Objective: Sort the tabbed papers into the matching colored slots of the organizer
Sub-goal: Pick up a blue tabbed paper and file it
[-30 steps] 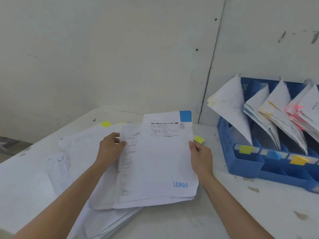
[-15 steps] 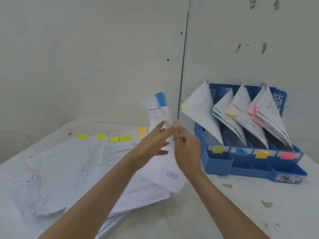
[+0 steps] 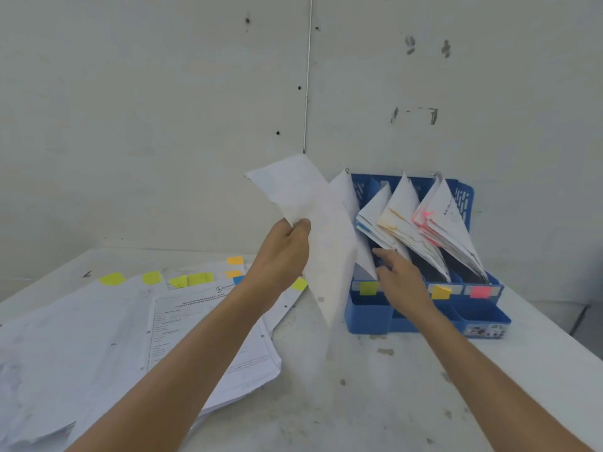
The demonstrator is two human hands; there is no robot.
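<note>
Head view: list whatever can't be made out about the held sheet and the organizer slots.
- Held sheet, gripped by the left hand: no tab colour shows on the side facing the camera; its print is blurred.
- Organizer: the second slot's label is hidden behind the right hand.
- First slot's papers: mostly covered by the held sheet.
- Paper pile: cut off by the left edge.

The white, scuffed tabletop is speckled with dark stains. On its left lies a loose, spread pile of white printed papers, edged with yellow-green sticky tabs and orange ones. A blue plastic slotted organizer stands at the right rear, near the wall.
</note>
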